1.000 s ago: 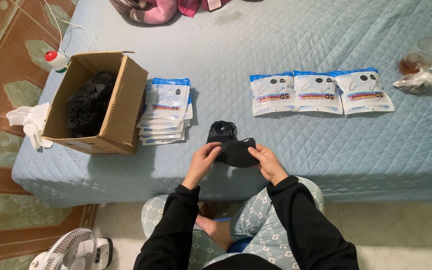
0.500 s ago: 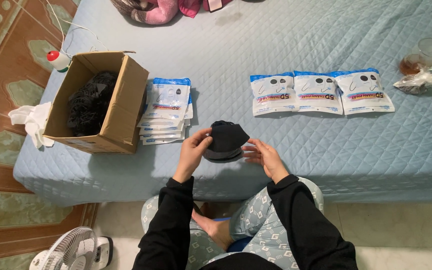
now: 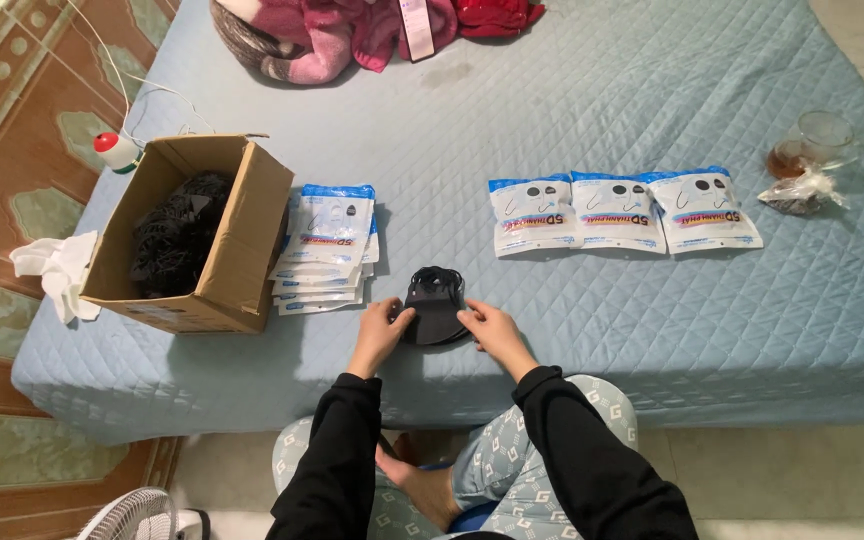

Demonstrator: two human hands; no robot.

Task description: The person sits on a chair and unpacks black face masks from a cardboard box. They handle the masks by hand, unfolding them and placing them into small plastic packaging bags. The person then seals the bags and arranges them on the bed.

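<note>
A small stack of black face masks [image 3: 434, 305] rests on the blue quilted mattress [image 3: 592, 110] near its front edge. My left hand [image 3: 382, 332] grips the stack's left side and my right hand [image 3: 490, 327] grips its right side. Just left of my hands lies a pile of white and blue plastic pouches [image 3: 327, 250]. Three filled pouches [image 3: 620, 212] lie side by side further right.
An open cardboard box [image 3: 197, 235] holding black masks stands at the left. A white cloth [image 3: 57, 270] hangs off the mattress edge. Pink and red fabric [image 3: 352, 30] lies at the back, a glass cup [image 3: 817, 140] and small bag at the right. A fan [image 3: 137, 515] stands on the floor.
The black masks were lifted above the mattress between both hands, then brought back down; now both hands press them together flat on the quilt.
</note>
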